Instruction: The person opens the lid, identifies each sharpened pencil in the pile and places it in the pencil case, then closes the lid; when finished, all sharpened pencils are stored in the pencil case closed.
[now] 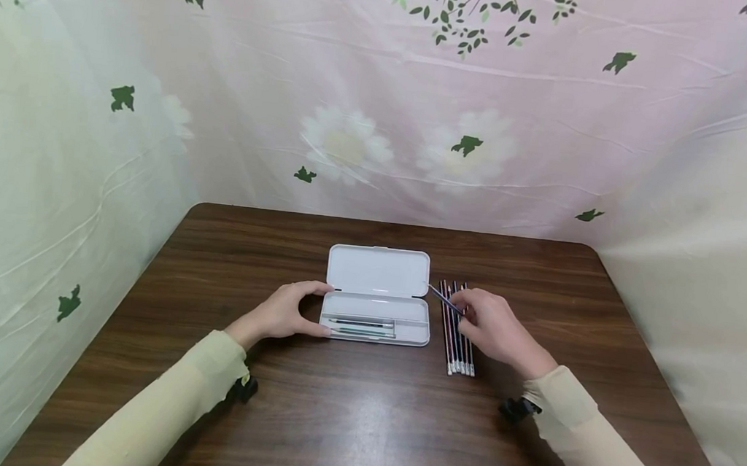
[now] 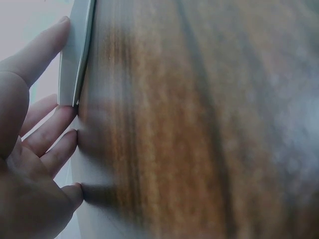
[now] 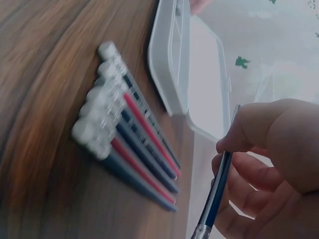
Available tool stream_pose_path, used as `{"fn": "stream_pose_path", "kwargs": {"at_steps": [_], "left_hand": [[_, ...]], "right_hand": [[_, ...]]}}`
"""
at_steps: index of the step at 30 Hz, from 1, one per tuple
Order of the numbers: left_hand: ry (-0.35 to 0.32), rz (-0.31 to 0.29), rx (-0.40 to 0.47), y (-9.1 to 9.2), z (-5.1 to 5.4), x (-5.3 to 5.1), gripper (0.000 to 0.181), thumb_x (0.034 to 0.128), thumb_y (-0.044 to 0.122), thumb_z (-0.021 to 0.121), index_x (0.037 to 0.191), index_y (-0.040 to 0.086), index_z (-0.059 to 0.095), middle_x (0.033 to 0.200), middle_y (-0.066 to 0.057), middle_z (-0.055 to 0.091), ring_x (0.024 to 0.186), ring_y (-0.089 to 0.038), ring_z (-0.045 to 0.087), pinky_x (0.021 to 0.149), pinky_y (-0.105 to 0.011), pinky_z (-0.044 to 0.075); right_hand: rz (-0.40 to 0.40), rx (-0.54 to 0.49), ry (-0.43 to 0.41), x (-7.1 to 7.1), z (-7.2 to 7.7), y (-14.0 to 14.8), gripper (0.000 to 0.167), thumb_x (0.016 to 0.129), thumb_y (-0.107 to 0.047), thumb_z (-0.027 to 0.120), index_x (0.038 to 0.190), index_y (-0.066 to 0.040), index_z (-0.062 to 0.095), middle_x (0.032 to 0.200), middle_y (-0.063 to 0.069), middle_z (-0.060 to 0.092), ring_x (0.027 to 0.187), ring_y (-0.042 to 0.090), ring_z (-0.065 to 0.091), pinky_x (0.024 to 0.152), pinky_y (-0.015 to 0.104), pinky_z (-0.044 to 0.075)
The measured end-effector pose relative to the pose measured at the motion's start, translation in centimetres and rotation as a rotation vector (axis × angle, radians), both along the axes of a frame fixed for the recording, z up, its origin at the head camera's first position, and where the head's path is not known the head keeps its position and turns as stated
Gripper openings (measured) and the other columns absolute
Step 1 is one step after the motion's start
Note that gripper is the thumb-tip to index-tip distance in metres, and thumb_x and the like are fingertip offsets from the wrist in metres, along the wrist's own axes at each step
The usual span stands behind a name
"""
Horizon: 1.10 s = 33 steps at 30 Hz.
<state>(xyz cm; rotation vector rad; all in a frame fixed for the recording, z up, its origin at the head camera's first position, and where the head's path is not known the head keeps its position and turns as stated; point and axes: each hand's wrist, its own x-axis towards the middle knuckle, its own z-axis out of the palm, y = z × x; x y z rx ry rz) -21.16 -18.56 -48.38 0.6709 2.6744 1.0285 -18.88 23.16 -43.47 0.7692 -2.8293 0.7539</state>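
The open white pencil case (image 1: 377,307) lies on the surface (image 1: 358,422) (lid (image 1: 378,271) far); the left hand (image 1: 282,311), fingers wide, holds its left end; the right hand (image 1: 496,329) pinches 1 dark-blue pencil (image 3: 215,194).

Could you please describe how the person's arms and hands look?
The left sleeve and right sleeve are long and pale cream. A small black device shows at each wrist. The left hand and right hand wear no gloves.

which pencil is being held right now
The dark blue pencil pinched by the right hand: it is held at a slant, clear of the table, while the other pencils lie grouped on the table or inside the open case.
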Motion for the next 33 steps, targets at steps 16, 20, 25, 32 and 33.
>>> {"fn": "stream_pose_path", "kwargs": {"at_steps": [16,20,25,32,33], "left_hand": [[-0.013,0.006,0.000,0.0,0.2,0.2,0.085,0.0773,0.049,0.093,0.149,0.018,0.058,0.148,-0.004,0.060,0.142,-0.026,0.050,0.119,-0.051,0.038],[-0.015,0.008,0.005,0.1,0.2,0.2,0.085,0.0775,0.048,0.093,0.149,0.019,0.058,0.149,-0.004,0.059,0.143,-0.026,0.049,0.119,-0.051,0.038],[-0.018,0.008,0.006,0.1,0.2,0.2,0.084,0.0779,0.048,0.093,0.149,0.019,0.058,0.149,-0.003,0.060,0.143,-0.025,0.050,0.119,-0.051,0.038],[-0.018,0.004,0.020,0.0,0.1,0.1,0.084,0.0779,0.049,0.093,0.149,0.019,0.058,0.147,-0.003,0.061,0.141,-0.025,0.051,0.119,-0.051,0.038],[-0.017,0.004,0.018,0.0,0.1,0.1,0.084,0.0779,0.049,0.093,0.149,0.019,0.058,0.147,-0.003,0.061,0.141,-0.025,0.051,0.119,-0.051,0.038]], "right_hand": [[0.246,0.023,0.019,-1.9,-0.5,-7.5,0.030,0.086,0.010,0.067,0.111,-0.001,0.078,0.103,0.009,0.075,0.091,0.020,0.072,0.082,0.036,0.060],[0.267,0.049,0.010,-2.3,-0.9,-9.9,0.031,0.087,0.012,0.065,0.111,-0.002,0.079,0.103,0.008,0.076,0.096,0.021,0.073,0.085,0.037,0.060],[0.266,0.081,-0.005,-2.6,-1.1,-12.3,0.029,0.090,0.010,0.067,0.110,-0.005,0.081,0.103,0.007,0.076,0.099,0.020,0.072,0.088,0.037,0.059],[0.259,0.090,-0.020,-2.5,-1.2,-13.1,0.022,0.092,0.004,0.071,0.109,-0.005,0.080,0.105,0.006,0.076,0.099,0.020,0.072,0.088,0.036,0.059],[0.259,0.086,-0.016,-2.4,-1.2,-12.9,0.021,0.092,0.004,0.071,0.109,-0.005,0.080,0.105,0.007,0.076,0.098,0.021,0.072,0.088,0.036,0.059]]}}
